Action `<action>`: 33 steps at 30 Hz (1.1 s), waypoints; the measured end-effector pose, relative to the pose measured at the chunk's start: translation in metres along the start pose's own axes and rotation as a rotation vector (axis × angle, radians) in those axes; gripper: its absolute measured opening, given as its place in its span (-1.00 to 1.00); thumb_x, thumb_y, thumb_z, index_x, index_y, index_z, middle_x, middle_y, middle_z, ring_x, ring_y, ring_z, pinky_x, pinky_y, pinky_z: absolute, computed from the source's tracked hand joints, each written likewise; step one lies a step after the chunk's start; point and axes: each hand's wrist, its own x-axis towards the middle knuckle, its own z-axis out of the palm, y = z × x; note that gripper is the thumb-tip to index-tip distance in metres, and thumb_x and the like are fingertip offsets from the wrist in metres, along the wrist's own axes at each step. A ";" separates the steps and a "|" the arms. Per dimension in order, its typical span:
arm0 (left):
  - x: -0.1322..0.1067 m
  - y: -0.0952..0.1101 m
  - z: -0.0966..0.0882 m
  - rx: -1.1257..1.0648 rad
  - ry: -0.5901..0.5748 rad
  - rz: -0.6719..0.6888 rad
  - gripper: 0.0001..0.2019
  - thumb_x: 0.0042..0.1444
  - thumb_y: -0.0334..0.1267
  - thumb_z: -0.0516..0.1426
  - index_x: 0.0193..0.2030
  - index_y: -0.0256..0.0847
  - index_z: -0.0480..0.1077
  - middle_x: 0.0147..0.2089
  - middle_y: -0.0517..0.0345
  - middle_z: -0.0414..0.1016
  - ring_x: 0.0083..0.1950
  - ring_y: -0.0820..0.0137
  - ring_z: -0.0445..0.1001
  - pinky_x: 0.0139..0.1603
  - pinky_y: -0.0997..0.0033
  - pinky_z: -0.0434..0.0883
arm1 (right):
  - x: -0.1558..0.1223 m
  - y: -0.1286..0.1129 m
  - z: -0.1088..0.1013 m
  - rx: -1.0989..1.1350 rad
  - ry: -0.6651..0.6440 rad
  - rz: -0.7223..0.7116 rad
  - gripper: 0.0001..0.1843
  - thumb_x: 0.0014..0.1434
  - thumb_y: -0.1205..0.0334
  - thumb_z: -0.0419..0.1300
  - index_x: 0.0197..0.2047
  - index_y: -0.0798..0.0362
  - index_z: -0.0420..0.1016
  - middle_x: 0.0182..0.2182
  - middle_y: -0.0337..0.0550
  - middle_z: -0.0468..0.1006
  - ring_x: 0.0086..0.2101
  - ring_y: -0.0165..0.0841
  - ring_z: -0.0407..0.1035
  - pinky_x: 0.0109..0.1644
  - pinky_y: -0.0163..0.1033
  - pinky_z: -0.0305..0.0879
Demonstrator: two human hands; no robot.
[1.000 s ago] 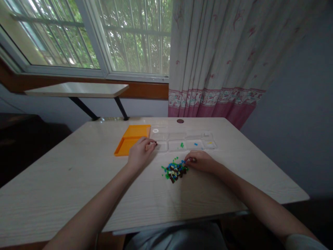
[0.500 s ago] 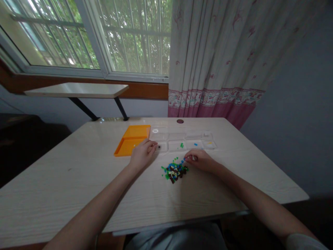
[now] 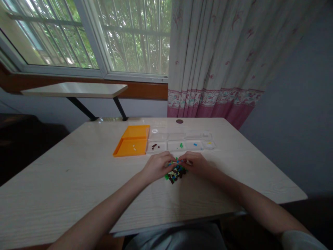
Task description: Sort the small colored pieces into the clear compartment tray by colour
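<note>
A small pile of tiny bricks (image 3: 174, 174) in blue, green, brown and pale colours lies mid-table. Both of my hands meet over its far edge. My left hand (image 3: 156, 167) comes in from the left with its fingers curled and pinched at the pile's top. My right hand (image 3: 196, 163) comes from the right, its fingers also pinched together at the pile. A bit of blue and green shows between the two sets of fingertips, but I cannot make out which hand holds it. Beyond the hands lies a clear compartment tray (image 3: 179, 137) with brown bits (image 3: 155, 146), a green piece (image 3: 181, 145) and a blue piece (image 3: 195, 144) in separate cells.
An orange tray (image 3: 132, 145) with two pale bits in it lies left of the clear tray. The pale wooden table (image 3: 78, 187) ends near my body. A window, a small shelf (image 3: 75, 89) and a curtain (image 3: 215, 59) stand behind it.
My left hand has left the clear tray's left cell, where brown bits now lie, and moved right and nearer to the pile. My right hand has stayed at the pile.
</note>
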 end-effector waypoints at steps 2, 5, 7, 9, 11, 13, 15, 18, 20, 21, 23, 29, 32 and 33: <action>0.000 -0.002 0.000 0.003 0.005 0.012 -0.83 0.12 -0.21 0.05 -0.23 -0.18 0.43 -0.28 0.13 0.44 -0.25 0.44 0.42 -0.26 0.53 0.34 | 0.000 -0.001 0.001 -0.002 -0.003 0.000 -0.85 0.12 0.20 0.12 -0.27 0.04 0.48 -0.49 -0.24 0.48 -0.51 -0.51 0.30 -0.40 -0.42 0.19; 0.000 -0.003 0.001 0.013 0.017 0.018 -0.82 0.13 -0.22 0.04 -0.21 -0.19 0.42 -0.26 0.12 0.44 -0.24 0.44 0.41 -0.26 0.53 0.34 | 0.000 -0.001 0.002 -0.008 0.001 -0.003 -0.84 0.12 0.20 0.12 -0.28 0.05 0.48 -0.50 -0.25 0.48 -0.52 -0.51 0.30 -0.40 -0.43 0.19; 0.000 -0.003 0.002 0.018 0.016 0.018 -0.83 0.12 -0.23 0.04 -0.22 -0.19 0.42 -0.27 0.12 0.44 -0.25 0.44 0.42 -0.26 0.53 0.34 | 0.000 0.000 0.003 -0.018 0.002 -0.003 -0.84 0.12 0.20 0.12 -0.27 0.05 0.48 -0.51 -0.25 0.48 -0.52 -0.51 0.30 -0.41 -0.43 0.19; 0.000 -0.003 0.002 0.018 0.010 0.019 -0.84 0.11 -0.24 0.05 -0.23 -0.19 0.42 -0.28 0.13 0.44 -0.26 0.44 0.42 -0.27 0.53 0.34 | 0.000 0.000 0.003 -0.027 0.003 -0.002 -0.84 0.12 0.19 0.12 -0.27 0.04 0.48 -0.51 -0.26 0.48 -0.52 -0.51 0.30 -0.40 -0.43 0.19; 0.000 -0.002 0.002 0.011 0.011 0.023 -0.84 0.10 -0.25 0.05 -0.23 -0.19 0.42 -0.29 0.13 0.44 -0.26 0.44 0.42 -0.27 0.53 0.34 | 0.000 -0.001 0.004 -0.028 0.009 0.003 -0.83 0.12 0.18 0.12 -0.28 0.04 0.49 -0.51 -0.25 0.49 -0.51 -0.51 0.31 -0.39 -0.43 0.19; 0.000 -0.002 0.001 0.000 0.020 0.023 -0.85 0.09 -0.25 0.06 -0.23 -0.19 0.41 -0.29 0.13 0.44 -0.26 0.44 0.42 -0.28 0.53 0.34 | 0.000 -0.003 0.003 -0.028 0.016 0.018 -0.83 0.12 0.18 0.12 -0.28 0.05 0.49 -0.51 -0.25 0.49 -0.52 -0.51 0.31 -0.39 -0.43 0.20; 0.000 -0.001 0.000 -0.010 0.035 0.025 -0.85 0.09 -0.26 0.06 -0.24 -0.20 0.41 -0.29 0.13 0.44 -0.26 0.44 0.42 -0.28 0.53 0.34 | 0.001 -0.006 0.002 -0.036 0.013 0.036 -0.82 0.11 0.18 0.13 -0.28 0.05 0.50 -0.51 -0.25 0.49 -0.52 -0.51 0.31 -0.40 -0.43 0.20; 0.000 -0.001 -0.002 -0.022 0.061 0.035 -0.86 0.09 -0.28 0.06 -0.26 -0.21 0.40 -0.30 0.13 0.44 -0.26 0.44 0.42 -0.28 0.53 0.34 | 0.002 -0.008 0.000 -0.050 0.007 0.056 -0.81 0.10 0.17 0.14 -0.26 0.06 0.50 -0.50 -0.24 0.50 -0.51 -0.50 0.32 -0.39 -0.42 0.20; 0.000 -0.001 -0.002 -0.028 0.069 0.045 -0.87 0.08 -0.30 0.06 -0.27 -0.22 0.40 -0.30 0.12 0.44 -0.26 0.44 0.42 -0.29 0.53 0.34 | 0.002 -0.008 0.001 -0.050 0.007 0.066 -0.82 0.10 0.17 0.15 -0.26 0.05 0.50 -0.50 -0.24 0.51 -0.51 -0.50 0.33 -0.39 -0.42 0.21; 0.000 0.000 -0.002 -0.029 0.069 0.050 -0.88 0.08 -0.30 0.06 -0.27 -0.22 0.40 -0.30 0.12 0.44 -0.26 0.44 0.42 -0.29 0.53 0.34 | 0.001 -0.008 0.001 -0.047 0.005 0.065 -0.82 0.10 0.17 0.14 -0.27 0.04 0.50 -0.50 -0.24 0.51 -0.50 -0.50 0.34 -0.38 -0.43 0.21; 0.001 0.000 -0.001 -0.029 0.065 0.057 -0.88 0.08 -0.30 0.06 -0.27 -0.22 0.39 -0.29 0.11 0.44 -0.26 0.44 0.42 -0.30 0.53 0.33 | 0.000 -0.006 0.002 -0.039 0.000 0.052 -0.82 0.11 0.17 0.14 -0.27 0.04 0.50 -0.50 -0.25 0.51 -0.50 -0.50 0.35 -0.38 -0.43 0.21; 0.002 -0.006 -0.004 -0.011 0.030 0.037 -0.81 0.12 -0.23 0.01 -0.21 -0.21 0.39 -0.25 0.09 0.43 -0.22 0.42 0.40 -0.23 0.49 0.33 | -0.001 -0.001 0.003 -0.064 0.028 0.017 -0.83 0.12 0.18 0.11 -0.29 0.04 0.50 -0.50 -0.24 0.51 -0.51 -0.50 0.33 -0.39 -0.42 0.20; 0.001 -0.019 -0.015 0.025 -0.048 -0.003 -0.78 0.14 -0.22 -0.01 -0.19 -0.20 0.39 -0.25 0.09 0.44 -0.23 0.42 0.39 -0.21 0.48 0.31 | -0.001 0.001 -0.002 -0.086 0.100 0.006 -0.82 0.13 0.18 0.11 -0.28 0.04 0.49 -0.50 -0.23 0.52 -0.51 -0.50 0.33 -0.38 -0.41 0.21; 0.000 -0.024 -0.020 0.036 -0.094 -0.023 -0.78 0.13 -0.22 -0.02 -0.21 -0.21 0.40 -0.28 0.10 0.45 -0.26 0.43 0.40 -0.24 0.50 0.31 | -0.001 0.002 -0.004 -0.098 0.136 0.002 -0.82 0.13 0.18 0.11 -0.27 0.05 0.49 -0.50 -0.23 0.52 -0.52 -0.50 0.33 -0.38 -0.41 0.21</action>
